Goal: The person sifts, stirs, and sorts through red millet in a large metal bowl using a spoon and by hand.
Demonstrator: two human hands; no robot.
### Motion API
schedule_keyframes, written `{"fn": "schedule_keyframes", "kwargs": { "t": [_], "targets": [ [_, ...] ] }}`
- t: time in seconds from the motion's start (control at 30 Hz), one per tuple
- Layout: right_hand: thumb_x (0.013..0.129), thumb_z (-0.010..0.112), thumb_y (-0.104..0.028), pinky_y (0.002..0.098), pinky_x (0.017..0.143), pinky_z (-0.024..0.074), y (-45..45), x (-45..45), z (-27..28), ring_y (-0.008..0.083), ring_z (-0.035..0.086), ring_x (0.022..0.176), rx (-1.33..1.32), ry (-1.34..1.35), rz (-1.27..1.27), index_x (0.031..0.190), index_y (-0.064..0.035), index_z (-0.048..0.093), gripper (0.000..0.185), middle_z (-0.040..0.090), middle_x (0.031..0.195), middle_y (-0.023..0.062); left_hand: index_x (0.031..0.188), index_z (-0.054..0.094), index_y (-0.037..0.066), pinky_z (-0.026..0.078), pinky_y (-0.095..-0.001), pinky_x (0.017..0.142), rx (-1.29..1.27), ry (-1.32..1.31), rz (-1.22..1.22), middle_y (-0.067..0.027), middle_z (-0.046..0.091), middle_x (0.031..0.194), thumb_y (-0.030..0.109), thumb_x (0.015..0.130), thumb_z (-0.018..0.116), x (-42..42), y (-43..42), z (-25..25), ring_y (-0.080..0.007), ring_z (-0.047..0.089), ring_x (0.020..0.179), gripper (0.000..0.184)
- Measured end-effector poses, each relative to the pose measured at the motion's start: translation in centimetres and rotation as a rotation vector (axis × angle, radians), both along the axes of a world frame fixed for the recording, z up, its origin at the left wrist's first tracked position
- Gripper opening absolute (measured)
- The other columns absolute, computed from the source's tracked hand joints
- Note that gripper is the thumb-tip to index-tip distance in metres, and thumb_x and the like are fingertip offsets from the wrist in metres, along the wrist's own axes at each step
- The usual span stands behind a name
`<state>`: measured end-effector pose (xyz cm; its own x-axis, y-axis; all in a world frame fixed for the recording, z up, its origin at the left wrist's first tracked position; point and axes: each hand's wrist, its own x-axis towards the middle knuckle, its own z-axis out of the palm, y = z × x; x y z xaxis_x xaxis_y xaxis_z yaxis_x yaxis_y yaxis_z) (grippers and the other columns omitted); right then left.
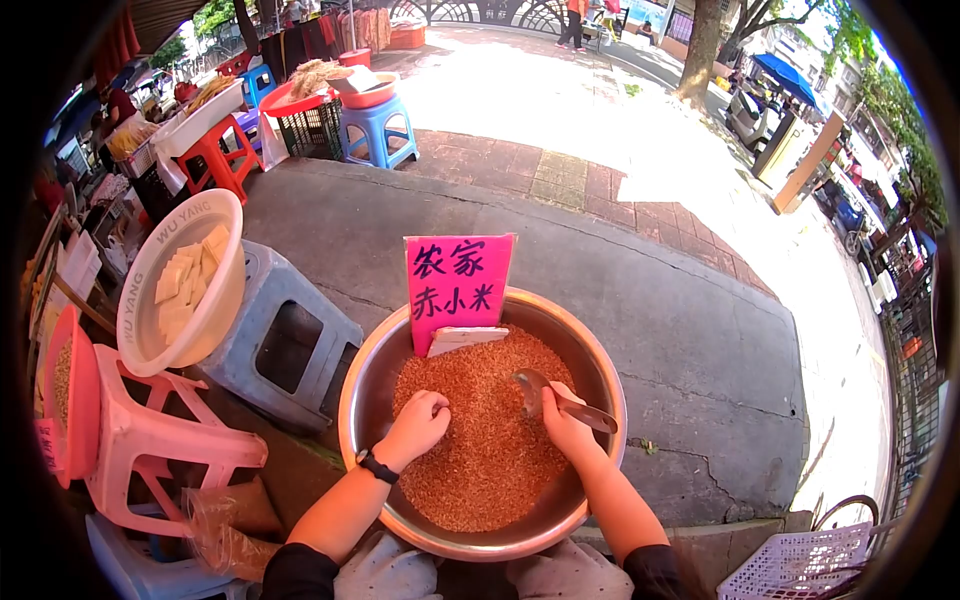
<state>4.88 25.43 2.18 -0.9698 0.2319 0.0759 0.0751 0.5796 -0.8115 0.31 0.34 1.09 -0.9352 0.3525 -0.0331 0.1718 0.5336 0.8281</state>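
A wide metal bowl [362, 408] in front of me holds reddish-brown grain [480, 430]. A pink sign [455, 285] with black handwritten characters stands upright at its far side, with a pale piece [466, 340] at its foot. My left hand [418, 425], a dark band on its wrist, is over the left part of the grain with its fingers curled; what they hold, if anything, is hidden. Over the right part, my right hand [568, 425] grips a metal scoop [585, 412], whose rounded end points left above the grain.
On the left, a white basin [143, 300] of pale yellow pieces rests by a blue-grey stool [235, 345]. Nearer are a pink stool [130, 450] and plastic bags [225, 535]. A white basket [800, 560] is at the lower right. Stalls and people are farther off.
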Motion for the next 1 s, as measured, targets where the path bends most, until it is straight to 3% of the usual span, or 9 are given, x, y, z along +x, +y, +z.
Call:
{"fn": "schedule_keyframes", "kwargs": {
  "t": [0.13, 0.17, 0.27, 0.37, 0.47, 0.57, 0.67, 0.9, 1.0],
  "targets": [
    [0.092, 0.048, -0.019, 0.0351, 0.066, 0.0470, -0.1, -0.1, 0.1, 0.0274, 0.062, 0.075, 0.017, 0.061, -0.063, 0.092, -0.0030, 0.059, 0.019, 0.063, 0.079, 0.0147, 0.095, 0.057, -0.003, 0.046, -0.0384, 0.080, 0.054, 0.078, 0.115, -0.0178, 0.058, 0.090, 0.014, 0.080, 0.055, 0.0, 0.4, 0.3, -0.0321, 0.057, 0.090, 0.023],
    [0.091, 0.048, -0.020, 0.0372, 0.066, 0.0474, -0.1, -0.1, 0.5, 0.0298, 0.062, 0.075, 0.089, 0.054, -0.104, 0.092, -0.0046, 0.059, 0.018, 0.063, 0.079, 0.0151, 0.096, 0.057, -0.003, 0.046, -0.0388, 0.080, 0.055, 0.128, 0.147, -0.0175, 0.058, 0.090, 0.015, 0.080, 0.055, 0.0, 0.4, 0.3, -0.0322, 0.057, 0.090, 0.024],
    [0.089, 0.051, -0.022, 0.0417, 0.065, 0.0483, -0.1, 0.2, 1.8, 0.0346, 0.062, 0.073, 0.286, -0.003, -0.187, 0.091, -0.0079, 0.058, 0.016, 0.063, 0.077, 0.0157, 0.098, 0.057, -0.002, 0.046, -0.0412, 0.079, -0.299, 0.318, 0.187, -0.0177, 0.058, 0.091, 0.020, 0.080, 0.053, -0.1, -0.1, 0.8, -0.0326, 0.056, 0.093, 0.029],
    [0.086, 0.052, -0.021, 0.0439, 0.060, 0.0480, 0.2, 0.2, 1.2, 0.0344, 0.062, 0.067, 0.444, -0.108, -0.199, 0.079, -0.0082, 0.056, 0.015, 0.061, 0.068, 0.0140, 0.099, 0.057, -0.002, 0.047, -0.0427, 0.079, -0.759, -0.037, 0.066, -0.0196, 0.060, 0.095, 0.023, 0.080, 0.051, 0.4, -0.5, 1.3, -0.0341, 0.058, 0.094, 0.032],
    [0.088, 0.049, -0.024, 0.0448, 0.064, 0.0492, 0.4, 0.6, 0.9, 0.0361, 0.062, 0.071, 0.461, -0.114, -0.144, 0.085, -0.0096, 0.058, 0.017, 0.063, 0.073, 0.0162, 0.099, 0.061, 0.000, 0.048, -0.0425, 0.078, -0.796, -0.296, -0.011, -0.0201, 0.063, 0.098, 0.023, 0.078, 0.050, 0.3, -0.6, 1.1, -0.0348, 0.061, 0.093, 0.033],
    [0.087, 0.049, -0.025, 0.0440, 0.065, 0.0498, 0.4, 0.9, 1.4, 0.0358, 0.063, 0.071, 0.574, -0.304, -0.063, 0.084, -0.0087, 0.061, 0.021, 0.064, 0.074, 0.0171, 0.095, 0.065, 0.000, 0.048, -0.0420, 0.077, -0.914, -0.386, -0.277, -0.0193, 0.065, 0.097, 0.020, 0.077, 0.049, 0.0, -0.7, 1.2, -0.0351, 0.062, 0.091, 0.032],
    [0.085, 0.050, -0.026, 0.0441, 0.067, 0.0499, 0.3, 1.1, 1.4, 0.0356, 0.063, 0.072, 0.678, -0.545, 0.043, 0.082, -0.0061, 0.063, 0.024, 0.065, 0.076, 0.0177, 0.093, 0.067, 0.001, 0.048, -0.0422, 0.077, -0.943, -0.426, -0.398, -0.0189, 0.065, 0.095, 0.020, 0.075, 0.048, 0.1, -0.8, 0.8, -0.0347, 0.062, 0.091, 0.032],
    [0.079, 0.047, -0.024, 0.0431, 0.077, 0.0497, 0.3, 1.2, 2.2, 0.0348, 0.064, 0.082, 0.633, -0.711, 0.221, 0.084, -0.0022, 0.068, 0.030, 0.065, 0.086, 0.0205, 0.100, 0.064, -0.001, 0.046, -0.0413, 0.082, -0.872, -0.526, -0.628, -0.0227, 0.062, 0.103, 0.022, 0.072, 0.045, 0.0, -0.5, 1.5, -0.0360, 0.060, 0.096, 0.041],
    [0.077, 0.047, -0.022, 0.0408, 0.082, 0.0481, -0.1, 1.2, 1.4, 0.0324, 0.063, 0.092, 0.598, -0.835, 0.416, 0.095, -0.0047, 0.067, 0.032, 0.065, 0.097, 0.0174, 0.098, 0.063, -0.005, 0.045, -0.0407, 0.079, -0.793, -0.570, -0.671, -0.0230, 0.062, 0.099, 0.025, 0.073, 0.045, 0.1, -0.6, 1.8, -0.0347, 0.060, 0.092, 0.043]
  ]
}}
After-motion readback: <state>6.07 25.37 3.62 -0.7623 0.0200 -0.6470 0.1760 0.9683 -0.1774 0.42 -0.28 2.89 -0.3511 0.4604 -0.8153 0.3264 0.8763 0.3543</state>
